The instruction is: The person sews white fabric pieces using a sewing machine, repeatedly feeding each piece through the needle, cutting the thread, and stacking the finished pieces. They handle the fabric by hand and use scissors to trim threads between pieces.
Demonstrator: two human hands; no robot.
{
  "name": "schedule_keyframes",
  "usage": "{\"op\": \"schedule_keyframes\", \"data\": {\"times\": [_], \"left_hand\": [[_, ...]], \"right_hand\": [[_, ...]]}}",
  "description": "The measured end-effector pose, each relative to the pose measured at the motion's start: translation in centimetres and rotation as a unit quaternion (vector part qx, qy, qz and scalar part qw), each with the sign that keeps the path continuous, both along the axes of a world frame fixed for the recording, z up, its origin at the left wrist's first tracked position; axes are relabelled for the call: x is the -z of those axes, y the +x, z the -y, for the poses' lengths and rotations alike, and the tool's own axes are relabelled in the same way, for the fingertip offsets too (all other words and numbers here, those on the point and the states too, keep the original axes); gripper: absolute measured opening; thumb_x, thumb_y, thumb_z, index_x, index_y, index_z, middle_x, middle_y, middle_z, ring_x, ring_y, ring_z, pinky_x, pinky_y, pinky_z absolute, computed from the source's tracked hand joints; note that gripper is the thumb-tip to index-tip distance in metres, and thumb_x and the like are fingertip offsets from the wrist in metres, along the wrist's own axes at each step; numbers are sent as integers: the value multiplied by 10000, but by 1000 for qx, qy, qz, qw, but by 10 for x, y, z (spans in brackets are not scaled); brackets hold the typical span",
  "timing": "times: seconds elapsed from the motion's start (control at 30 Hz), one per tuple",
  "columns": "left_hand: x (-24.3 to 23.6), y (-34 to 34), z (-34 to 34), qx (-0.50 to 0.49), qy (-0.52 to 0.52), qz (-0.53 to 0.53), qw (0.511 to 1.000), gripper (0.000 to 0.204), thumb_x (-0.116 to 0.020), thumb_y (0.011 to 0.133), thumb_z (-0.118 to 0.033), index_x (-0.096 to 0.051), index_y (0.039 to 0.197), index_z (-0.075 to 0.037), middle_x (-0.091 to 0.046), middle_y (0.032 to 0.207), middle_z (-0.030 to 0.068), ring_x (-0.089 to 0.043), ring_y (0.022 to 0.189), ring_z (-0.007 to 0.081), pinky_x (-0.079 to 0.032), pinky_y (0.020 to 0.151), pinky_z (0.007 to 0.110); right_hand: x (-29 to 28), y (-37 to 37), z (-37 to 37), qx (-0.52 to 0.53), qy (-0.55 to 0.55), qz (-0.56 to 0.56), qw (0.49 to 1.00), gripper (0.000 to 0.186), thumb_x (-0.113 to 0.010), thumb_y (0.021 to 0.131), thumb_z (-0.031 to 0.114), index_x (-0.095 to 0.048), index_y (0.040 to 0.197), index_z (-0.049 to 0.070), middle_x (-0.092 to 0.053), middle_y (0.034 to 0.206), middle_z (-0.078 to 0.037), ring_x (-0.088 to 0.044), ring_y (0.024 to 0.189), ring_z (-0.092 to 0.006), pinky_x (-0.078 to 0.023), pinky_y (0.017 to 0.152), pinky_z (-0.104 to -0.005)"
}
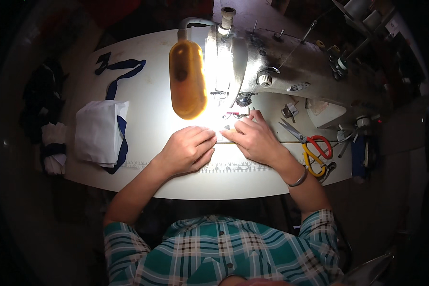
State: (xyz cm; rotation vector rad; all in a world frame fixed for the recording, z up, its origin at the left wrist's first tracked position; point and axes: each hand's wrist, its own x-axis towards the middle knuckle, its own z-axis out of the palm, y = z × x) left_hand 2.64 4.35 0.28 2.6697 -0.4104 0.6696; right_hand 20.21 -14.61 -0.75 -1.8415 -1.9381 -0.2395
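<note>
My left hand [189,149] and my right hand [254,137] meet on the white table just in front of the sewing machine [281,62]. The fingertips of both are pinched close together under the bright light. Whatever lies between them is lost in the glare and cannot be made out. Right above my right hand's fingers is the machine's presser foot area [237,113], with a small red and white part. A metal bangle circles my right wrist.
An amber lamp [187,78] hangs left of the needle. Scissors [314,152] with orange and yellow handles lie right of my right hand. On the left sits folded white cloth [97,131] with a navy strip [124,69]. A ruler scale [214,168] runs along the front.
</note>
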Motion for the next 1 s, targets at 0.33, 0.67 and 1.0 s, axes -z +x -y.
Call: {"op": "schedule_keyframes", "data": {"times": [0.33, 0.67, 1.0], "left_hand": [[1, 3, -5, -22, 13, -35, 999, 315, -781, 884, -154, -738, 1140, 25, -713, 1167, 141, -682, 1074, 310, -530, 997, 450], [1, 10, -10, -48, 49, -65, 996, 342, -736, 950, -214, -723, 1203, 15, -710, 1203, 132, -661, 1115, 279, -456, 1101, 466], [2, 19, -16, -74, 64, -90, 991, 364, -699, 989, -279, -713, 1229, -6, -704, 1268, 137, -656, 1166, 286, -413, 1159, 507]], "right_hand": [[-1, 0, -1, 6, -1, 17, 1000, 321, -663, 923, 59, -809, 1195, 148, -496, 784, -16, -548, 798, -186, -379, 980, -395], [4, 4, -5, 24, -7, 11, 1000, 357, -691, 933, 83, -767, 1272, 164, -499, 825, -27, -564, 815, -216, -408, 953, -445], [-3, 0, -10, 50, 5, 31, 998, 354, -677, 906, 68, -771, 1242, 125, -602, 850, -19, -560, 882, -215, -395, 953, -388]]}}
